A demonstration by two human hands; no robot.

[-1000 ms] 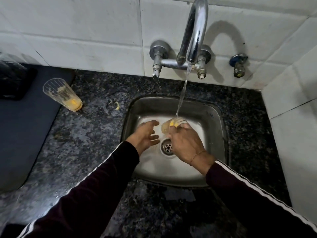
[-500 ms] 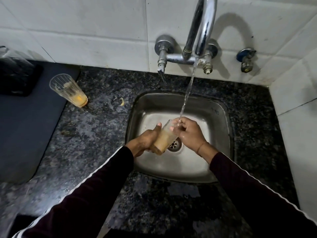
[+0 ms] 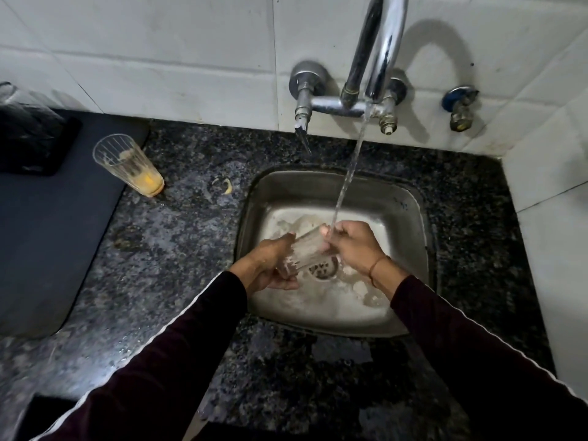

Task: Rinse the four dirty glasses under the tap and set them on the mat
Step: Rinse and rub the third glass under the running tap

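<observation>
Head view, largest first: mat (image 3: 47,237) at nine o'clock, one rinsed glass (image 3: 19,103) at its far corner, it seems; sink (image 3: 410,198) at centre, holding cloudy water. Both hands clamp a tilted glass (image 3: 307,253) under the tap (image 3: 375,52), left hand (image 3: 270,265) at its base, right hand (image 3: 353,246) at its rim. Another, orange dregs inside, waits at ten o'clock (image 3: 130,165).

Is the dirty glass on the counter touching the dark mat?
Cannot tell. In the head view the dirty glass stands on the granite right at the mat edge, and its leaning body hides the line between them.
</observation>
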